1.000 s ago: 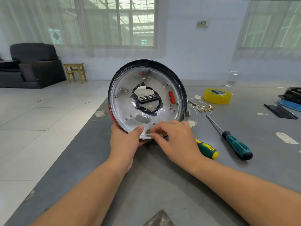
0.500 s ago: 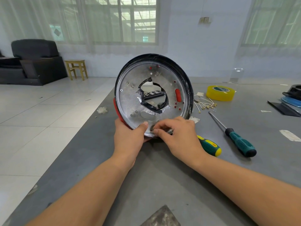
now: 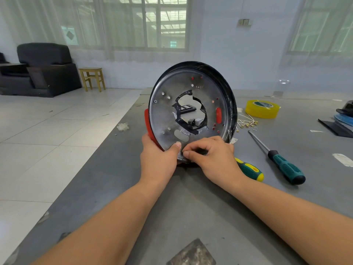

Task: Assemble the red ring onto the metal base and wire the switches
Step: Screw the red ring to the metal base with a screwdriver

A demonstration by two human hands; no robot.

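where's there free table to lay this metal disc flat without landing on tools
The widest bare patch of the table is near you, between your forearms and in front of the disc. A bare strip runs along the left edge. Right of the disc is crowded: two screwdrivers, loose terminals and yellow tape.

Two bare forearms enter from the near edge, one at the left and one at the right, both uncovered along all of their visible length; no sleeve edge shows anywhere on them. The left hand [image 3: 156,159] and the right hand [image 3: 214,159] are bare too, without gloves. The fingers [image 3: 193,150] of the right hand carry short, plain, unpainted nails, and the left thumb's nail is likewise short and plain. The wrists are plain and uncovered. Elbows and upper arms lie outside the picture.
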